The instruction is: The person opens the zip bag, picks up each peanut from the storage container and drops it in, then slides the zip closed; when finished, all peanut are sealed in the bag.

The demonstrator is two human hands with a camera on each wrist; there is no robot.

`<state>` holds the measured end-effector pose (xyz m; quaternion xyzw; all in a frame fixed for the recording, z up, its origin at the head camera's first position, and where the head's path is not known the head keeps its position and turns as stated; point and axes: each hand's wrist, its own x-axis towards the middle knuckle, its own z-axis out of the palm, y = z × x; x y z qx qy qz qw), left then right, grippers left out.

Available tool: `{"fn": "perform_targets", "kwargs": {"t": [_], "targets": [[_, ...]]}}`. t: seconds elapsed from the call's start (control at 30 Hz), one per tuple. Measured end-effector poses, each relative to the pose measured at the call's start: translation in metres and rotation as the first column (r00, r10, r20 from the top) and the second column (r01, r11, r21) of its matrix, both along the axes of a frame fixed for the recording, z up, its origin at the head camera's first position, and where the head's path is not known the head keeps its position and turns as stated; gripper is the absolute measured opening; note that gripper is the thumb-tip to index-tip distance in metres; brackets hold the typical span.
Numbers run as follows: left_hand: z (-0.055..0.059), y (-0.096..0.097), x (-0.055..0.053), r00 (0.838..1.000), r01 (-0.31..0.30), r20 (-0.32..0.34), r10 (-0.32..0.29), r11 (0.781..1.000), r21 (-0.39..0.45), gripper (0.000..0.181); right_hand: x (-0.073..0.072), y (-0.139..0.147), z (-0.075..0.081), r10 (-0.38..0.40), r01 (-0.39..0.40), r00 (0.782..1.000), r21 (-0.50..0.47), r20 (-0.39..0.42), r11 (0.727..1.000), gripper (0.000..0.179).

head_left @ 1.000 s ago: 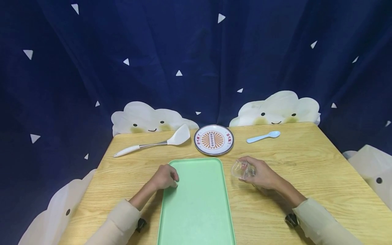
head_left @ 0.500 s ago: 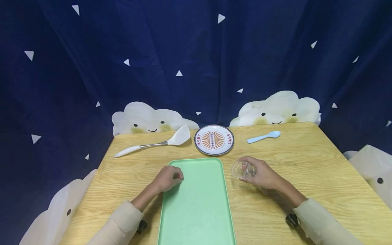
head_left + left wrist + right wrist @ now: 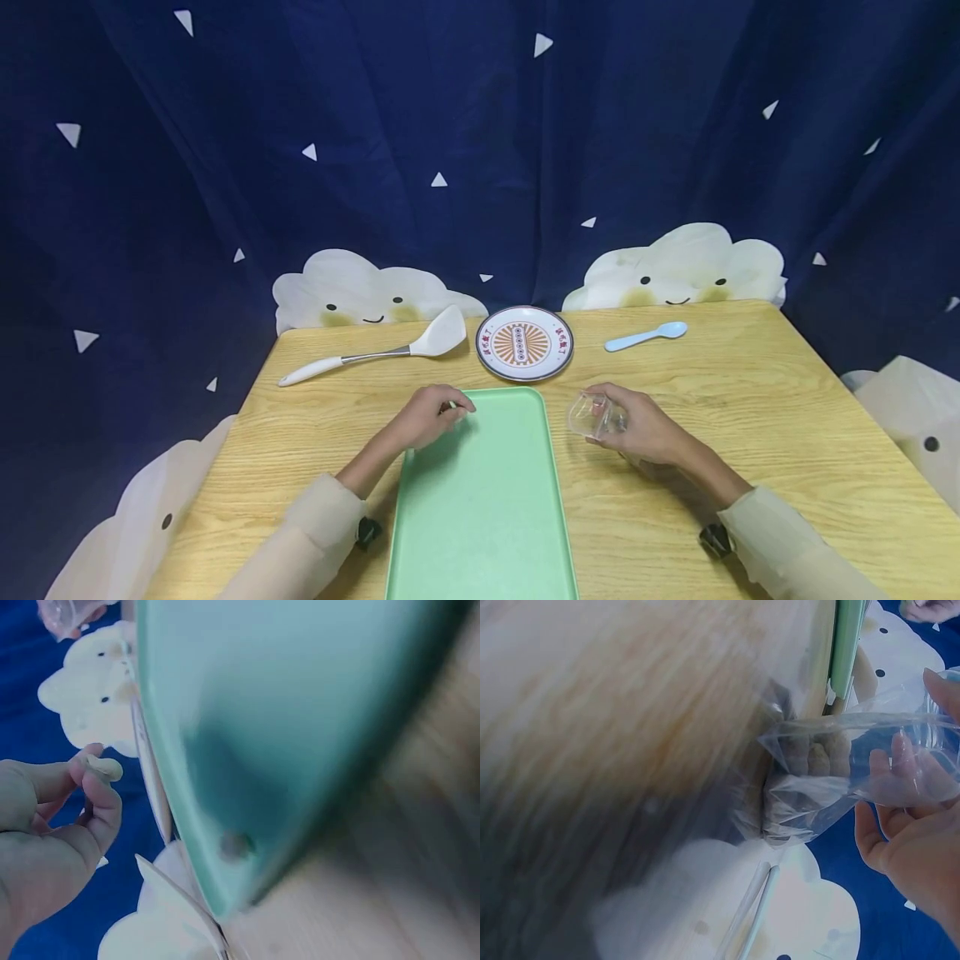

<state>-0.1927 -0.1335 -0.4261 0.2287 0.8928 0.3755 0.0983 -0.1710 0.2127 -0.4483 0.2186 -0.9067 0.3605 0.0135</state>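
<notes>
Over the far left corner of the green tray (image 3: 498, 492), my left hand (image 3: 431, 417) pinches a small pale rounded piece (image 3: 109, 768) between thumb and fingertips. Beneath it, a small brownish lump (image 3: 235, 846) lies on the tray near that corner, blurred in the left wrist view. My right hand (image 3: 637, 423) grips a clear plastic bag (image 3: 802, 799) to the right of the tray, tilted with its mouth towards the tray. Several brown lumps (image 3: 821, 757) show through the plastic.
Behind the tray lies a round white plate (image 3: 525, 343) with a printed pattern. A white turner (image 3: 375, 355) with a metal shaft lies at the back left, and a light blue spoon (image 3: 645, 336) at the back right. A dark blue curtain (image 3: 480, 125) hangs behind the wooden table (image 3: 720, 392).
My left hand has moved away from me and to the right, from the tray's left rim to over its far left corner. The right hand and the bag have stayed put.
</notes>
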Motion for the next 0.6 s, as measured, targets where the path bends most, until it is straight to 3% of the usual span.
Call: {"fn": "perform_targets", "kwargs": {"t": [0.23,0.4,0.6], "targets": [[0.009,0.032,-0.007,0.992,-0.027,0.127,0.006,0.986,0.167,0.014,0.0,0.001,0.0,0.004,-0.004,1.0,-0.007,0.002,1.0,0.059],[0.012,0.058,-0.008,0.975,-0.067,0.223,-0.012,0.937,0.343,0.018,0.0,0.002,-0.001,0.003,-0.003,1.0,-0.008,0.001,1.0,0.059],[0.011,0.085,-0.007,0.964,-0.063,0.257,-0.069,0.88,0.47,0.018,0.0,0.002,0.0,-0.001,0.001,1.0,-0.004,0.0,1.0,0.059]]}}
